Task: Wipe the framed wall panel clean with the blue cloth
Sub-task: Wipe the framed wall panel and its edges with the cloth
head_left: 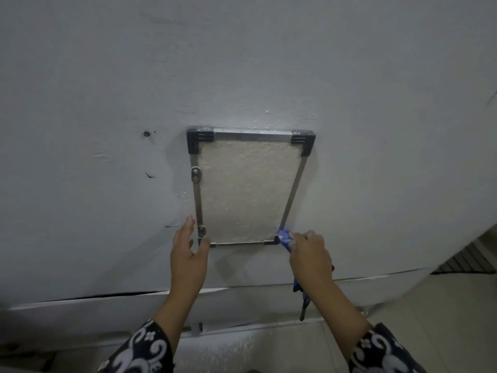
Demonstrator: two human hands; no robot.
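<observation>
Head view: right hand [309,254] has its grip closed around the blue cloth [285,237], pressing it on the framed wall panel [247,189] at its near right corner. Left hand [188,254], fingers straight, grip wide, rests against the panel's near left corner on the wall [107,103].

blue cloth [285,237], black-and-white swirl-patterned sleeves [145,348]
</observation>
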